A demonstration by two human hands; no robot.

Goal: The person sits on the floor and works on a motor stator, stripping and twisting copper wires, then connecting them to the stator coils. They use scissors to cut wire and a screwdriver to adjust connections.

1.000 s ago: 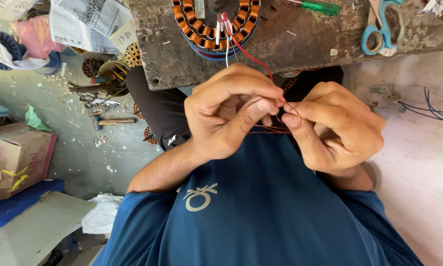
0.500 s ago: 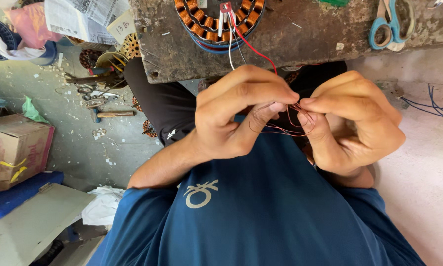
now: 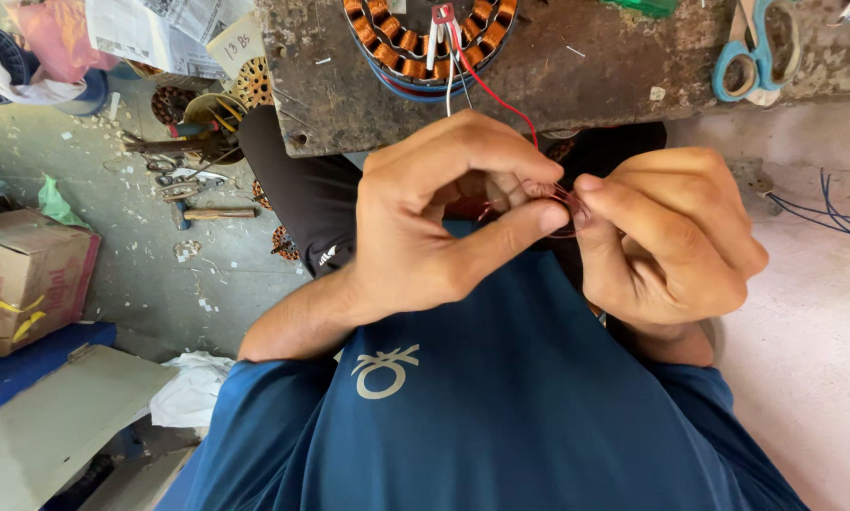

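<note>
Here the thin reddish wire strands (image 3: 565, 201) sit pinched between both hands, just below the near edge of the wooden workbench (image 3: 576, 90) and above the blue shirt (image 3: 500, 397). The left hand (image 3: 444, 222) is closed on them, thumb pressed up against the curled fingers; the right hand (image 3: 666, 237) is likewise closed, its forefinger tip meeting the strands from the other side. A red lead wire (image 3: 500, 95) runs from the pinch up over the bench edge to the wound stator (image 3: 429, 38), whose copper coils already look fully laid in, so I judge the winding done and the joining of the lead ends to be the part in hand; how far the twist has got is hidden by the fingers.

On the bench, well right of the stator, lie blue-handled scissors (image 3: 756, 52). The bench edge stands close above the knuckles, leaving little room upward; toward the lap there is free room. Left of the bench, on the floor, lie scattered hand tools (image 3: 193, 180) and a cardboard box (image 3: 27, 279).
</note>
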